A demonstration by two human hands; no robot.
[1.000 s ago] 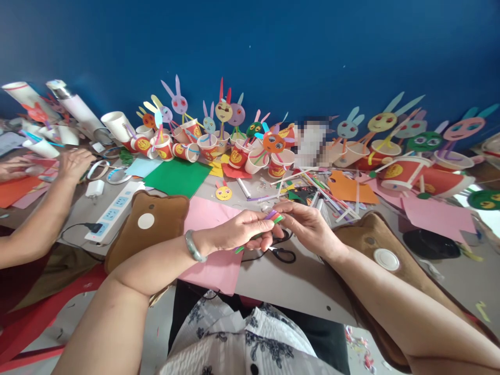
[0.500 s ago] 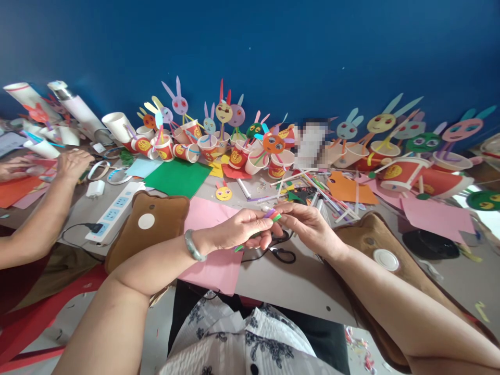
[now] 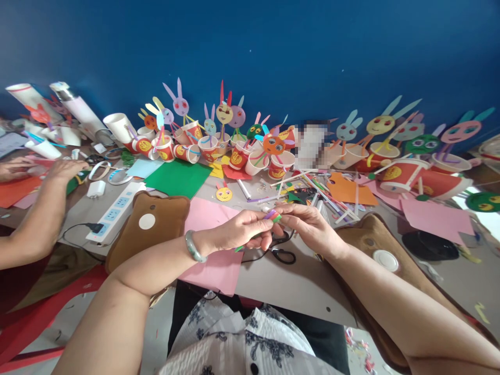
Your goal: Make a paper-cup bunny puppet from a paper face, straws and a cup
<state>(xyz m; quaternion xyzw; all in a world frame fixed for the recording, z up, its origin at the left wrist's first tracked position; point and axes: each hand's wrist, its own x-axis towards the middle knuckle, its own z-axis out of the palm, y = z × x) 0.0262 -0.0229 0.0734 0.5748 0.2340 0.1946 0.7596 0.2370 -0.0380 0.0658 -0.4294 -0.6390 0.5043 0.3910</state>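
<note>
Head view, paper strips [image 3: 273, 215], table [image 3: 304, 284], blue wall [image 3: 273, 47]

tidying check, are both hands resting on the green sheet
No, the left hand and right hand hold strips in the air; the green sheet lies farther back.

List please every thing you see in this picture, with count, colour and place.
paper strips: one bundle, purple, red, green, centre
scissors: one, black, on grey table below the strips
pink sheet: one, pink, beneath the strips
brown pads: two, brown, left and right of the strips
green sheet: one, green, behind left pad
power strip: one, white, left of left pad
cup rabbits: many, red-white cups, along blue wall
co-worker's hands: two, far left
bracelet: one, grey-green, left wrist
left hand: one, fingers shut on paper strips
right hand: one, fingers shut on paper strips
</note>
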